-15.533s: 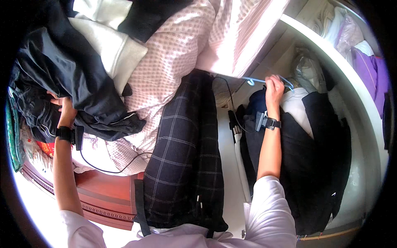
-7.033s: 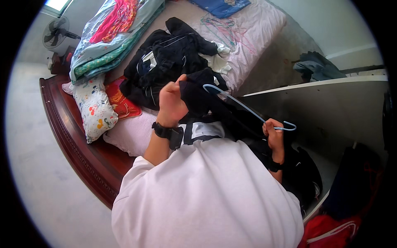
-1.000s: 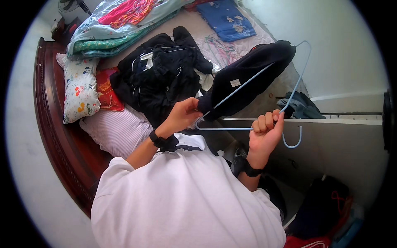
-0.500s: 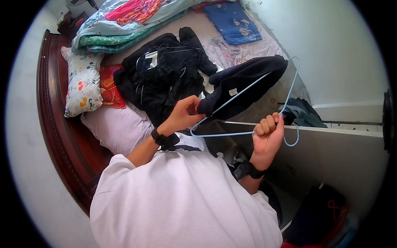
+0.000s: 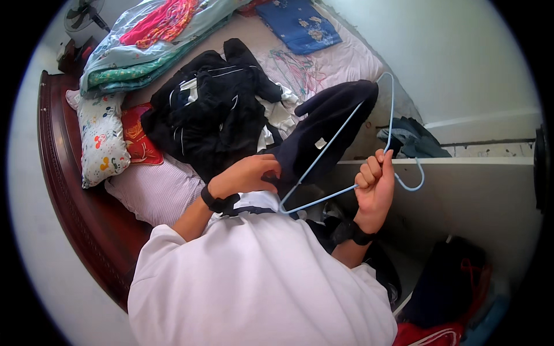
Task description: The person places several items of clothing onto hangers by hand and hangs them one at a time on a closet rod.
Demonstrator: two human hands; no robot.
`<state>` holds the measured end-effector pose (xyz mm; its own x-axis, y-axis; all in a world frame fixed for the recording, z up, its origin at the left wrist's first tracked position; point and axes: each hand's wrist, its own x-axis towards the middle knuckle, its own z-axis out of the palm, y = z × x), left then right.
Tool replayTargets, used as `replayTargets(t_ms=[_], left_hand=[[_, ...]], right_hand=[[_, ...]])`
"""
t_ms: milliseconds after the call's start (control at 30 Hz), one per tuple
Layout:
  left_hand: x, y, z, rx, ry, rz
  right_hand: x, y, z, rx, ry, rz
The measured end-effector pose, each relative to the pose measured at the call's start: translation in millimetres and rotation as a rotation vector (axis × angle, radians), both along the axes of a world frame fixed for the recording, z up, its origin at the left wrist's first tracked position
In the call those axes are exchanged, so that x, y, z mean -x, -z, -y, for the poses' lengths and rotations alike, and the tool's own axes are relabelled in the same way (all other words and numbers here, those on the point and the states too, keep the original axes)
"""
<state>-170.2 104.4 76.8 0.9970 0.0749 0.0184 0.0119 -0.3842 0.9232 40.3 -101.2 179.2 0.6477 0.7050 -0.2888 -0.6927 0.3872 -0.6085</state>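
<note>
My right hand (image 5: 374, 181) is closed round the light blue clothes hanger (image 5: 321, 151), near the corner beside its hook. A dark navy garment (image 5: 329, 115) with a small pale label hangs on the hanger's far end, bunched along the long bar. My left hand (image 5: 247, 175) is at the garment's near left edge, thumb and fingers curved and apart, close to the hanger's near corner. Whether its fingertips touch the cloth is hard to tell. Black clothing (image 5: 213, 115) with white piping lies in a heap on the bed beyond, with white cloth (image 5: 281, 112) beside it.
A pale panel (image 5: 450, 196) with a top edge stands at the right, grey-green cloth (image 5: 412, 138) behind it. Pillows (image 5: 103, 138) lie by the dark wooden headboard (image 5: 63, 150). Folded blue fabric (image 5: 300, 26) and a quilt (image 5: 115, 57) are at the bed's far end. Dark clothing (image 5: 447, 282) is low right.
My left thumb and fingers have parted from their pinch on the garment's edge. The hanger has tilted, its near corner shifting down and right. The garment's near part hangs lower.
</note>
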Motion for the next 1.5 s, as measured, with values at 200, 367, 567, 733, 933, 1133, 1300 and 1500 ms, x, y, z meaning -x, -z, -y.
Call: replayTargets(t_ms=[200,367,567,733,933,1133,1300,1500], left_hand=[[5.3,24.2,-16.4,-0.124,-0.034,-0.116],[36.6,87.8,-33.5,0.129,-0.176,-0.344],[82.3,190.5,-67.0,0.520,-0.442,-0.629],[123.3,272.6,-85.0,0.586,-0.755,-0.710],[220.3,396.8,-95.7,0.647,-0.742,-1.036],[236.3,438.7,-98.8,1.533,-0.151,-1.047],[241.3,446.5,-86.9,1.386,-0.356,-0.995],[220.1,407.3,-75.2,0.531,-0.580,-1.096]], right_hand=[[-19.3,4.2,35.6,0.215,-0.015,0.183],[-26.5,30.0,75.2,0.338,-0.018,0.192],[-6.5,62.4,140.8,0.747,-0.086,0.301],[21.4,87.5,195.4,0.841,0.011,0.234],[38.6,104.0,237.7,0.903,0.140,0.181],[62.0,132.7,306.2,0.916,0.505,-0.025],[61.6,127.7,355.7,0.379,1.050,-0.188],[43.5,117.5,412.2,0.358,1.307,0.065]])
